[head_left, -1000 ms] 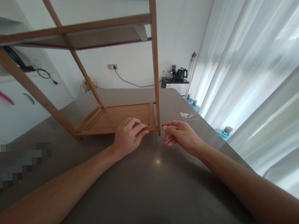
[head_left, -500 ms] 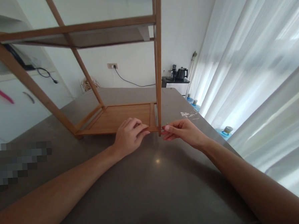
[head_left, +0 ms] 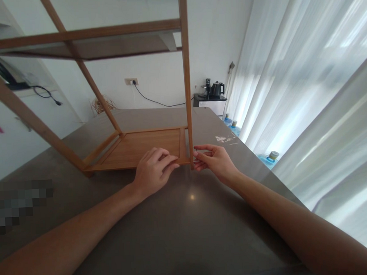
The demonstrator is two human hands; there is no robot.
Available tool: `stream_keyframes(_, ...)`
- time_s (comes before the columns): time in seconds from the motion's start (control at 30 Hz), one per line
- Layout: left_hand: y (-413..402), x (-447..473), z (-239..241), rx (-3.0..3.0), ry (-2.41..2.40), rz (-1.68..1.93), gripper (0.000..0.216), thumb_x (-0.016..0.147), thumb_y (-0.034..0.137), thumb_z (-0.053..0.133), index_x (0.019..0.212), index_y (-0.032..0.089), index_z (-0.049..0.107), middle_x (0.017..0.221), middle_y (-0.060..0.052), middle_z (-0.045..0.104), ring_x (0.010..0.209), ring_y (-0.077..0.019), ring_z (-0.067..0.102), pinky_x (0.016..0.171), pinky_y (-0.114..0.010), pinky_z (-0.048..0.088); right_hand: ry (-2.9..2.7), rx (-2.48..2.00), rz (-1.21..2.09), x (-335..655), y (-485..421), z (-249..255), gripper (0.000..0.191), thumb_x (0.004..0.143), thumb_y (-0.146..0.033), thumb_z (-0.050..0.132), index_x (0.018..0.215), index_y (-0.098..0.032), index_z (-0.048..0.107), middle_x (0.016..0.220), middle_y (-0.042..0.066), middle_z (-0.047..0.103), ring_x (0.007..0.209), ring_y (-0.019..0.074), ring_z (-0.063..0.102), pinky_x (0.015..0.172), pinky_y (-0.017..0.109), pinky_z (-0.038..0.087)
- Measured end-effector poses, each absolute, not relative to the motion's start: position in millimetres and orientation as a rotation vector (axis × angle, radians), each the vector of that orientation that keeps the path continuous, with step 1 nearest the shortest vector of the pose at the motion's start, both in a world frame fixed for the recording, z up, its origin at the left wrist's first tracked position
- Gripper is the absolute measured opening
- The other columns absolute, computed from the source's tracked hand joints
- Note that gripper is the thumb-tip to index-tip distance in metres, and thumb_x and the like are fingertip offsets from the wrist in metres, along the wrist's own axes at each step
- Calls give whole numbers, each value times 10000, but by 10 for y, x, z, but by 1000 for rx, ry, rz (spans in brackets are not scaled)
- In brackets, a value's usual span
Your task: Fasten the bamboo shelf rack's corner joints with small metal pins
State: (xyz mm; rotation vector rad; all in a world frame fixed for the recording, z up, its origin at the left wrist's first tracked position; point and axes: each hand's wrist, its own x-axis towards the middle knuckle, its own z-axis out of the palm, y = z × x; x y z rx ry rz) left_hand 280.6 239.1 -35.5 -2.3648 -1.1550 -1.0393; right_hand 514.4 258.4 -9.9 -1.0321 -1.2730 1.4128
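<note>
The wooden rack (head_left: 131, 148) stands on the surface's (head_left: 188, 223) far half. The left hand (head_left: 153, 172) curls its fingers over the lower shelf's front rail. The right hand's (head_left: 215, 162) fingers pinch a small piece (head_left: 196, 157), too small to make out, at the front post's foot.

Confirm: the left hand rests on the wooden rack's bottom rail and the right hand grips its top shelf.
Not the top shelf: in the head view the right hand pinches at the foot of the wooden rack's front post. The rest holds.

One rack (head_left: 147, 145), left hand (head_left: 154, 172), right hand (head_left: 214, 162), one kettle (head_left: 217, 88), perhaps three jugs (head_left: 271, 157).
</note>
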Motion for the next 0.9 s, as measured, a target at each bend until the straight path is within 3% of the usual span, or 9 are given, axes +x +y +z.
stream_keyframes(0.07,2391,2810,-340,-2358,-1156,-1053,216,929,377,609,1038,223,714,950,-69,634,897,-215,575,829,-372,468,-1281,-1057,1441,5156,2593,-112,250,812,-300,791,935,-102,701,647,82,722,553,171,693,557,281,621)
stream_keyframes(0.17,2393,2814,-307,-2349,-1164,-1087,210,926,374,615,1033,223,713,943,-66,631,893,-212,576,827,-368,469,-1301,-1083,1497,5186,2607,-108,236,845,-331,758,798,-105,711,721,112,735,620,165,708,634,269,627)
stream_keyframes(0.33,2409,2808,-261,-2339,-1195,-1119,209,928,365,615,1043,219,709,945,-65,624,905,-209,580,835,-359,472,-1337,-1019,1585,5263,2630,-77,284,842,-374,750,875,-92,764,886,144,751,812,211,729,794,314,620)
stream_keyframes(0.47,2429,2791,-265,-2321,-1201,-1114,214,928,374,614,1038,217,708,940,-66,619,895,-206,579,821,-354,471,-1519,-969,1524,5334,2650,-83,357,789,-449,782,891,-106,783,957,121,763,847,206,726,863,324,594)
stream_keyframes(0.53,2437,2786,-272,-2316,-1193,-1116,215,930,378,611,1039,219,707,937,-67,619,891,-207,578,817,-354,471,-1573,-980,1481,5349,2646,-86,381,780,-487,776,844,-112,781,895,102,766,782,184,725,820,308,602)
stream_keyframes(0.67,2447,2788,-282,-2307,-1189,-1119,212,933,377,605,1034,221,708,933,-67,619,892,-209,577,821,-359,468,-1479,-1067,1608,5317,2593,-55,391,799,-499,760,850,-114,726,707,97,743,595,178,720,586,268,620)
stream_keyframes(0.83,2449,2783,-298,-2324,-1201,-1108,203,930,370,610,1030,226,712,937,-63,621,893,-206,575,829,-359,465,-1317,-1065,1675,5217,2497,7,326,861,-338,737,1094,-141,622,616,69,723,504,184,704,454,235,589)
stream_keyframes(0.9,2446,2778,-311,-2336,-1205,-1088,204,929,370,611,1034,228,713,942,-63,625,898,-208,574,838,-363,462,-1317,-1058,1624,5177,2461,28,259,863,-292,730,1046,-151,613,601,59,716,492,189,700,431,239,579)
